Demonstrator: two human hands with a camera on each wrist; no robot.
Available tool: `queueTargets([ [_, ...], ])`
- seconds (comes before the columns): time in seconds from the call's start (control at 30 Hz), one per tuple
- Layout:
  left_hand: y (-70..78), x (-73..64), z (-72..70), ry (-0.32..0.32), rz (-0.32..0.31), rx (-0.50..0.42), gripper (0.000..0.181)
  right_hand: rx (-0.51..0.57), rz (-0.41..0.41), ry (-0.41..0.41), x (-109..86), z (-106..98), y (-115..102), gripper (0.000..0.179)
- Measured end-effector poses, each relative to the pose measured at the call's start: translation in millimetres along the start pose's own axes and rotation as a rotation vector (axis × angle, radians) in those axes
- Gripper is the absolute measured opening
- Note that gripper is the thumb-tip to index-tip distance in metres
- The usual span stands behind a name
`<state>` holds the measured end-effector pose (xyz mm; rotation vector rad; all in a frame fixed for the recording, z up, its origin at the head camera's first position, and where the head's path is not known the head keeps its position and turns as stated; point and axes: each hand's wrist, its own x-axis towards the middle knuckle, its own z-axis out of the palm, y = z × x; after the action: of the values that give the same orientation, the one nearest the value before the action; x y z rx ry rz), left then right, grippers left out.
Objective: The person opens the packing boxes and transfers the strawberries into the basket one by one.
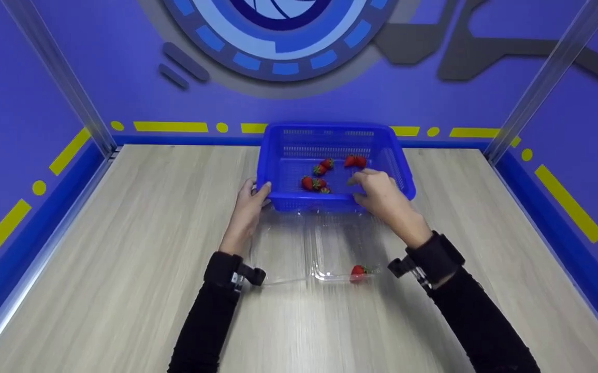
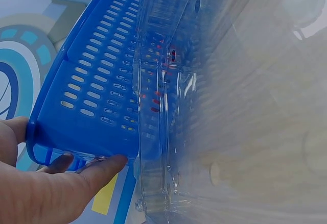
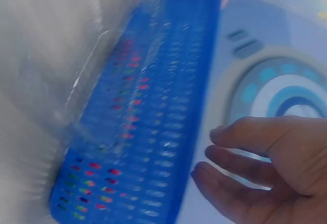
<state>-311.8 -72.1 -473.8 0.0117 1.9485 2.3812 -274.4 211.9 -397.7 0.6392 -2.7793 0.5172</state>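
Observation:
A blue plastic basket (image 1: 291,198) with slotted walls holds several strawberries (image 1: 307,183) on its floor. At its front left corner my left hand (image 1: 246,211) grips the rim, with the thumb (image 2: 104,175) on the outside wall in the left wrist view. My right hand (image 1: 385,199) hovers over the basket's front right rim. Its fingers are loosely bent, and nothing shows between thumb and fingers in the right wrist view. In front of the basket lies an opened clear plastic clamshell box (image 1: 324,274), with one strawberry (image 1: 358,273) in the near right corner of its right half.
A pale wood-grain tabletop (image 1: 164,233) carries everything. Blue printed panels (image 1: 122,62) rise at the back and both sides, with metal posts at the rear corners. The basket stands close to the back panel.

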Motion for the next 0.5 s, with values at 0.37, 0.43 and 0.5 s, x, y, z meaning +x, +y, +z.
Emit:
queueTargets([
  [0.37,-0.1,-2.5,-0.5,-0.004,0.001,0.009,0.04,0.063,-0.252,-0.37,-53.3,6.2,-38.8,0.024],
  [0.43,0.3,-2.7,-0.4,-0.002,-0.006,0.01,0.041,0.071,-0.259,-0.411,-60.8,8.7,-43.6,0.022],
  [0.5,0.9,-2.9,0.4,0.0,-0.008,0.006,0.041,0.086,-0.265,-0.441,-67.5,11.2,-45.6,0.022],
])
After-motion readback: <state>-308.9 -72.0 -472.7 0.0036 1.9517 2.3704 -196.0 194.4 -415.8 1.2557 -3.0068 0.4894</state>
